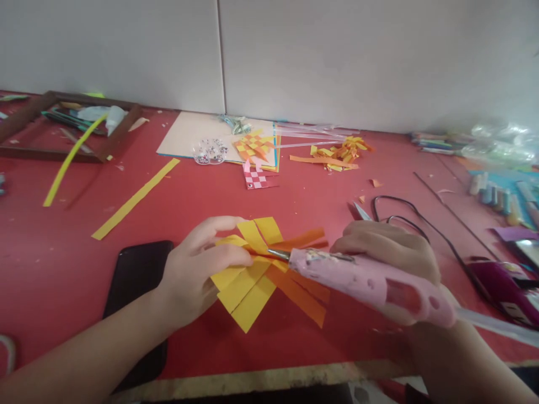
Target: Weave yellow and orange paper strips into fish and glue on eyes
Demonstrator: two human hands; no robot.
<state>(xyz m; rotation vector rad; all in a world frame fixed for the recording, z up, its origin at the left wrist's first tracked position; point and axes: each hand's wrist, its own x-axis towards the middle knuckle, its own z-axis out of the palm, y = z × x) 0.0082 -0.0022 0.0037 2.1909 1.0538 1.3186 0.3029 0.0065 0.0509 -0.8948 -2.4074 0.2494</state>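
Note:
My left hand (206, 264) pinches a woven piece of yellow and orange paper strips (252, 280), with yellow ends spread toward me and orange ends fanned to the right. In my right hand (391, 247) is a pink hot glue gun (357, 280), a clear glue stick (497, 325) jutting from its back end. The gun's metal nozzle is at the strips near my left fingertips; whether it touches the paper I cannot tell. Beneath my left forearm lies a black phone (138, 269).
Two loose yellow strips (137, 199) lie at the left, near a brown wooden frame (101, 154). Farther back are a checkered pink paper fish (256, 178), a woven orange-yellow piece (252, 147) and paper scraps (345, 152). A black cord (446, 255) curves along the right.

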